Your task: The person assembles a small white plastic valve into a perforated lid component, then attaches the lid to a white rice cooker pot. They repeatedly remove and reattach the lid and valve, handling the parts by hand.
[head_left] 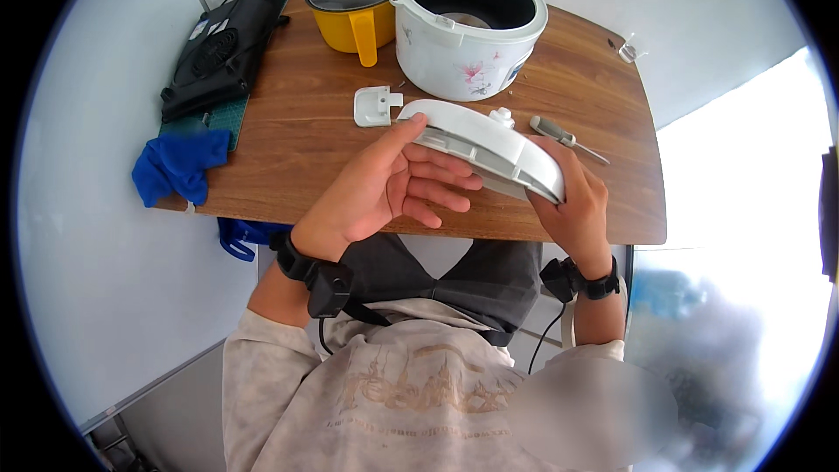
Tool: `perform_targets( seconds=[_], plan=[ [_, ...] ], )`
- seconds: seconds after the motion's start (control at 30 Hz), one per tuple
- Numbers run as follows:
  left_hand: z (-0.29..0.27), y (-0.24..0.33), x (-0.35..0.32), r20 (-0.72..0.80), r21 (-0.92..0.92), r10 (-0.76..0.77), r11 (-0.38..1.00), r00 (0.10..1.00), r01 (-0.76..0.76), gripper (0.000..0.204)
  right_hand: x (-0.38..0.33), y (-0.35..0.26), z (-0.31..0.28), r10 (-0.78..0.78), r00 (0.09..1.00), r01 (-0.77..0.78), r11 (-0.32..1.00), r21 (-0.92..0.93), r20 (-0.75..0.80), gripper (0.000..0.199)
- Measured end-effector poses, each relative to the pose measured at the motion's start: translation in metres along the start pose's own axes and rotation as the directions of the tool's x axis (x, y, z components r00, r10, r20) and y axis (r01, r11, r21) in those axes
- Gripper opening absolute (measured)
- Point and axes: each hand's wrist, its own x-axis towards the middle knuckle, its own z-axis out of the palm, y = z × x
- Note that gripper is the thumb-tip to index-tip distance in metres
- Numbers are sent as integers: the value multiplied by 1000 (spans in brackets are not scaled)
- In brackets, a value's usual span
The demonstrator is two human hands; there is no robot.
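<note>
So the thing you've got up is the curved white plastic lid (485,135), dead centre of the frame, lifted over the near part of the wooden table (306,170) and tilted so its ribbed inner side faces you. Your right hand (572,197) is doing the real holding: it's closed round the lid's right end. Your left hand (402,175) is way looser, thumb on the left end of the rim, the other fingers spread and half curled below, palm showing. Can't tell if any of those fingertips touch the underside.

Handling-wise, my guess is it's light for its size and stiff, with a smooth outer face that could slide on you. I'd hold it by the thick outer rim at both ends, and go easy on the thin ribs inside and the small white knob (501,118) on the far side; those look like the bits that'd snap.

Around it: rice cooker body (459,57) at upper centre, lidded yellow pot (336,31) left of that, small white bracket (373,107) just off the lid's left end, screwdriver (568,140) right of centre, near your right hand.
</note>
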Motion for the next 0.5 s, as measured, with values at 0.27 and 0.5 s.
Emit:
perform_targets(
  seconds=[0.27,0.5],
  plan=[
    [1,16,-20,-62,408,220,896,974,-176,51,5,2,-13,257,965,-262,958,114,55,40],
    [-23,8,-18,38,931,648,253,761,-262,48,3,16,-17,403,893,-445,857,258,202,38]
  ],
)
